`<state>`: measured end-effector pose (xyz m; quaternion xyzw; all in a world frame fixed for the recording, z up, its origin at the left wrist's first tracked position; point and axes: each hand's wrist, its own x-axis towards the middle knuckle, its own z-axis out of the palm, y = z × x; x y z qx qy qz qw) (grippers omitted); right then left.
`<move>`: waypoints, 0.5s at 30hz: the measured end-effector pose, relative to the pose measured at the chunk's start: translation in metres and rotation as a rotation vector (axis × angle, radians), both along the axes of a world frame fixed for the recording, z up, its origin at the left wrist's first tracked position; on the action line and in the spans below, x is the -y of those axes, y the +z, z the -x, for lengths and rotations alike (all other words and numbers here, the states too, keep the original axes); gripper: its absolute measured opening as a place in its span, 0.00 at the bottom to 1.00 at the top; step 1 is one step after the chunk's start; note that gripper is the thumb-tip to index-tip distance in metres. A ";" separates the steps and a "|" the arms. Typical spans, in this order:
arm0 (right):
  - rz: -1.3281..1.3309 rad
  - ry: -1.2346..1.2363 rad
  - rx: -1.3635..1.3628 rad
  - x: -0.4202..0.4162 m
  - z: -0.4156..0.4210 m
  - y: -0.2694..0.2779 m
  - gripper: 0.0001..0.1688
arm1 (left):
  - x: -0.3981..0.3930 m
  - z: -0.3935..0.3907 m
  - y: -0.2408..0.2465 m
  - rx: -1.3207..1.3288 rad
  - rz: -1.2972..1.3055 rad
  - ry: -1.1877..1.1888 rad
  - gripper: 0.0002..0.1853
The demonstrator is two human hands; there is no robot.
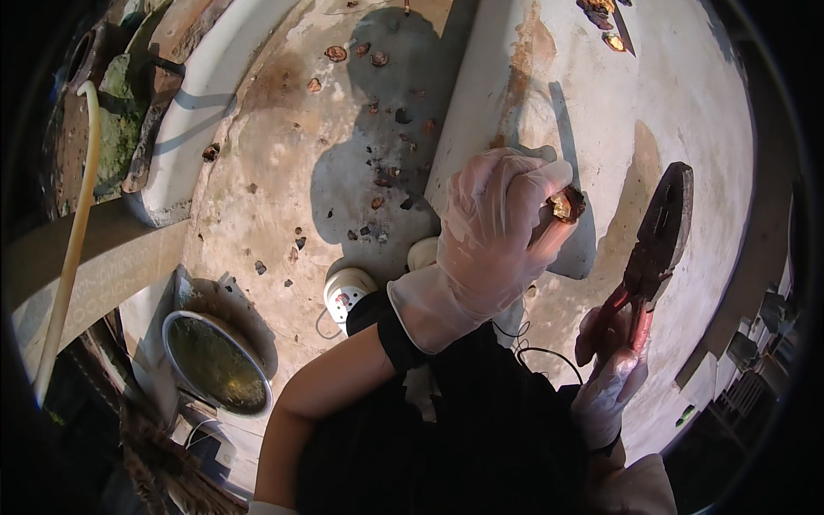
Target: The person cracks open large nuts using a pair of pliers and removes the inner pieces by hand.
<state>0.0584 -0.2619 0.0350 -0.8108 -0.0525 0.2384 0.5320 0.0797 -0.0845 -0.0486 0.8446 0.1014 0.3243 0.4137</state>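
My left hand (496, 238), in a clear plastic glove, is raised over a pale concrete ledge. It grips a dark, cracked nut (566, 205) with pale kernel showing, between thumb and fingers. On the right, my right hand (611, 373), also gloved, holds a pair of pliers (653, 251) by its red handles, with the dark, broad jaws pointing up and closed or nearly so. More dark shell bits and a piece with yellowish kernel (615, 42) lie at the top of the ledge.
Broken shells (335, 53) and dark fragments are scattered on the concrete floor. A metal basin (215, 364) of murky greenish water stands at lower left. A yellowish hose (80, 219) hangs at the left, beside mossy stones (119, 129). A white perforated shoe (347, 293) is below me.
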 end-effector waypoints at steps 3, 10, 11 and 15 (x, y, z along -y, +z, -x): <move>0.178 0.050 -0.083 0.001 0.000 -0.003 0.32 | 0.002 0.003 -0.001 -0.024 0.015 -0.004 0.24; 0.109 0.053 -0.145 0.001 0.000 -0.003 0.33 | -0.001 0.000 0.000 0.023 0.013 -0.013 0.24; 0.073 0.044 -0.120 0.002 0.001 0.000 0.32 | -0.001 -0.003 0.000 0.026 0.005 -0.006 0.23; 0.045 0.041 -0.003 0.001 -0.004 0.003 0.31 | 0.000 0.003 0.000 -0.030 0.013 -0.010 0.23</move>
